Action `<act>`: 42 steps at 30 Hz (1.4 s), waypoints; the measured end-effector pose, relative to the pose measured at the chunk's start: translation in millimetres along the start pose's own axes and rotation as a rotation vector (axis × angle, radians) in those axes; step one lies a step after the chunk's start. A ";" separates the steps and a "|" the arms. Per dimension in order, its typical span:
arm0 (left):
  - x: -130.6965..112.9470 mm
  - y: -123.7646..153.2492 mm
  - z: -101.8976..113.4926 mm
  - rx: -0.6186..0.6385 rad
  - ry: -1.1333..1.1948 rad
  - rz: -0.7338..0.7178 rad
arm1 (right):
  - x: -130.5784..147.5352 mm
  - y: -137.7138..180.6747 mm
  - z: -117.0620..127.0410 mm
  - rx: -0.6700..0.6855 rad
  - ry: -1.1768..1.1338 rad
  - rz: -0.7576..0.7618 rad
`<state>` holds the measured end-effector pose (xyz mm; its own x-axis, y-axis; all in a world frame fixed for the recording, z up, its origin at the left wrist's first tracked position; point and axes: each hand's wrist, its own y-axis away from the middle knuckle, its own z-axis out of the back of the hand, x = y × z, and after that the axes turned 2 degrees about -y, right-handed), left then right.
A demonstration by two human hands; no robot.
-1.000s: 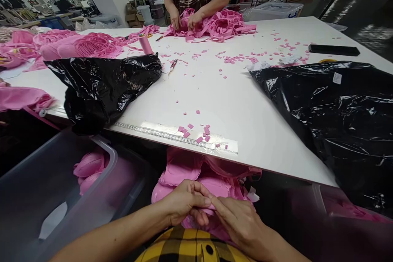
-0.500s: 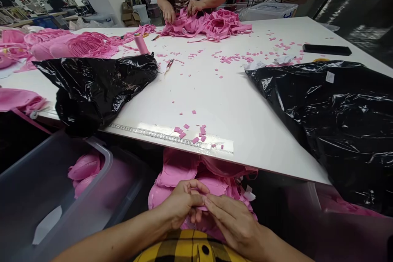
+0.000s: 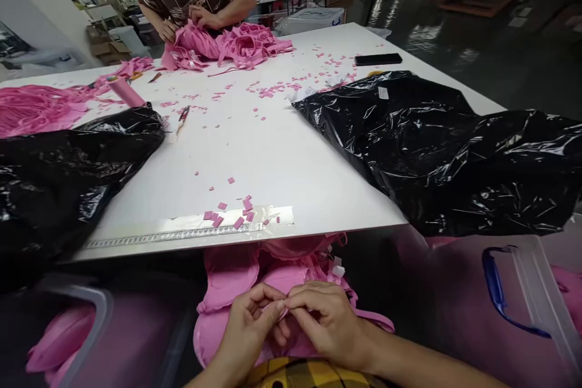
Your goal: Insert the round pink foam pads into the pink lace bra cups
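Observation:
A pile of pink bra pieces point(image 3: 236, 270) lies in my lap below the white table's front edge point(image 3: 254, 233). My left hand point(image 3: 248, 330) and my right hand point(image 3: 325, 321) meet over the pile, fingertips pinched together on a small bit of the pink fabric. Both hands are closed. What exactly sits between the fingertips is too small to make out.
Two black plastic bags lie on the table, one left point(image 3: 63, 163) and one right point(image 3: 436, 145). Pink scraps point(image 3: 231, 215) sit by a taped ruler point(image 3: 182, 231). Across the table a person's hands point(image 3: 200, 15) work a pink fabric heap point(image 3: 236, 42). Clear bins stand left point(image 3: 91, 327) and right point(image 3: 522, 297).
The view has swung to the right. My hands stayed together on the pink pile, with my right hand curling over from flat to a pinch. The person opposite keeps handling the heap.

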<state>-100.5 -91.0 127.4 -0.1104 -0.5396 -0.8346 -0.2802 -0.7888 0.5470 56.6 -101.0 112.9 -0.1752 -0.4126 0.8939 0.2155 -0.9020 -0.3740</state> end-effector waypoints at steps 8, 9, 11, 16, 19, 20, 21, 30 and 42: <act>12.7 -0.4 -6.6 -0.104 -0.258 -0.235 | -9.3 13.0 6.2 -0.067 0.000 -0.056; 13.5 -0.7 -7.7 -0.108 -0.284 -0.291 | -10.5 14.2 5.9 -0.068 -0.006 -0.049; 13.8 -1.4 -10.1 -0.101 -0.281 -0.348 | -13.0 16.5 5.1 -0.056 -0.019 -0.022; 12.9 -5.5 -14.2 -0.111 -0.151 -0.217 | -20.3 20.4 4.5 0.010 0.044 0.018; 14.4 -8.7 -14.6 -0.118 -0.135 -0.181 | -23.5 20.7 2.5 0.062 0.049 -0.031; 15.4 -9.6 -14.5 -0.114 -0.145 -0.178 | -24.0 20.2 1.4 0.075 0.035 -0.067; 16.4 -10.5 -14.4 -0.111 -0.163 -0.182 | -24.1 19.3 0.2 0.082 0.015 -0.108; -1.5 -27.7 -11.3 -0.113 -0.508 -0.354 | -38.0 5.9 30.3 -0.081 0.160 -0.015; -18.1 -67.9 -1.7 0.234 -1.584 -0.429 | -121.3 -21.8 77.6 0.150 0.448 0.127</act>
<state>-77.8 -28.2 105.5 -0.7491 0.6229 -0.2256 -0.6567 -0.6536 0.3762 147.7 -21.4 31.8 -0.5279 -0.5617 0.6370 0.3924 -0.8265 -0.4036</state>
